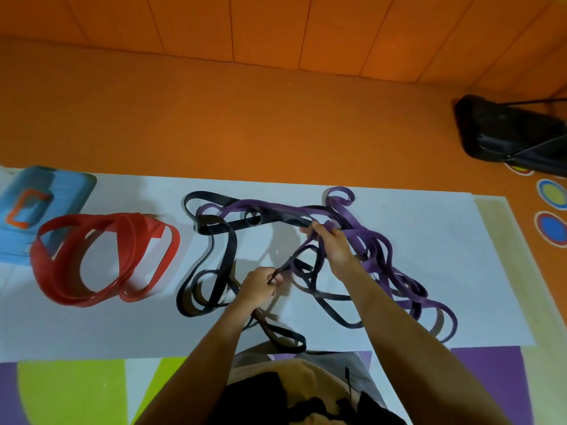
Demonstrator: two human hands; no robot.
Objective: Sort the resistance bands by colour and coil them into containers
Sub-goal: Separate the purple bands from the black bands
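Nearest the body, the left hand (pixel 257 286) is held low over the sheet (pixel 445 234), forearm reaching forward, with the fingers curled and a thin purple strand pinched at the fingertips. Just beyond it and to the right, the right hand (pixel 333 245) is raised a little higher, with the wrist bent down. Its fingers are closed round the same strand where it joins the purple bands (pixel 362 237).

Between the two hands the strand is drawn taut on a diagonal, from near-left to far-right, and this is its long axis. The bulk of the purple tangle is spread to the right of the right hand and behind it, so that hand is the nearer one to the pile. The black bands (pixel 214 196) are looped to the left of the left hand and under it. They are crossed with purple at the far edge of the heap and again near the body.

The step in hand is judged to be freeing a purple band from the black ones. A pull along the diagonal, away from the black loops, seems called for. A black loop may be dragged along where the two colours cross.

Farther left, the red bands (pixel 141 223) are laid apart in a loose coil. Beyond them a blue container (pixel 61 185) is seen lying partly under the coil's far edge. Nothing can be seen inside it. A black bag (pixel 515 133) is set on the orange floor at the far right.
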